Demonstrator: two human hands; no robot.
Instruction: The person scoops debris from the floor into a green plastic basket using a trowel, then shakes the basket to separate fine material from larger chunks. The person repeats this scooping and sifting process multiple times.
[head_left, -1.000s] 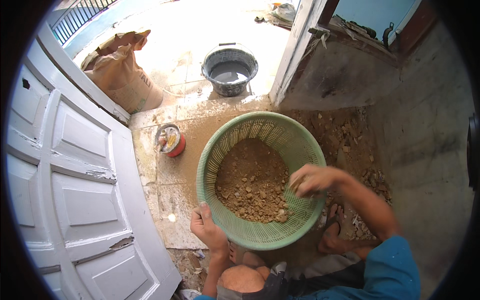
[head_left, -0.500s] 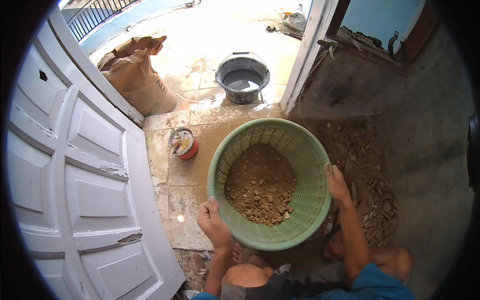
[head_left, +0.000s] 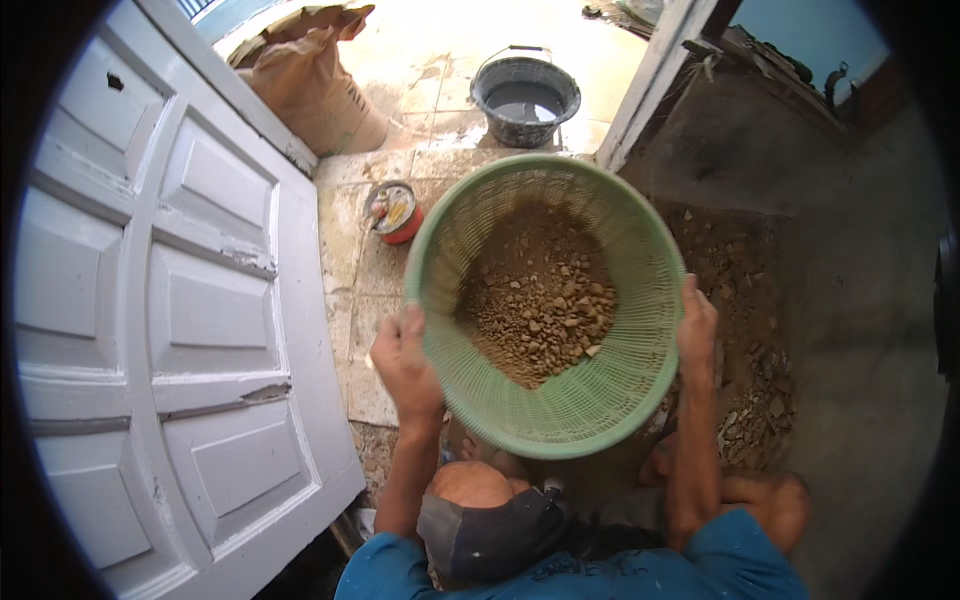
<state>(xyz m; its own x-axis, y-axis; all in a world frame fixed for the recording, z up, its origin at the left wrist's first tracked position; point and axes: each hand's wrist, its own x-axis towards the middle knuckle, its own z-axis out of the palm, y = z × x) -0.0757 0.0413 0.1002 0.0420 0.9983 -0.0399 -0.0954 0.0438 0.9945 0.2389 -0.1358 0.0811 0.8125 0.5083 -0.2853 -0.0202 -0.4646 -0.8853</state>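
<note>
**Green basket (head_left: 632, 385) of rubble (head_left: 545, 305) being gripped by both hands**

The round mesh basket is being held between the fingers of the left hand (head_left: 408, 365) and those of the right hand (head_left: 697, 330), in front of the left knee (head_left: 470, 485). Its rim is being grasped at two opposite sides, while the brown, stony rubble is being contained at its bottom, apart from the fingers.

Both forearms are being extended forward out of blue sleeves (head_left: 740, 550), and the right hand is being placed slightly farther forward than the left.

The rim is being clasped by the fingers of each hand, closed against it. The thumbs are being rested near its upper edge; the other fingertips are being partly hidden by the basket and blurred.

Beyond the basket's far left side, a small red tin (head_left: 400, 228) is being supported by the floor tiles (head_left: 375, 385). Farther off, grey liquid is being held in a dark bucket (head_left: 522, 130), and a brown paper sack (head_left: 320, 95) is being flanked by the white door (head_left: 220, 310).
</note>
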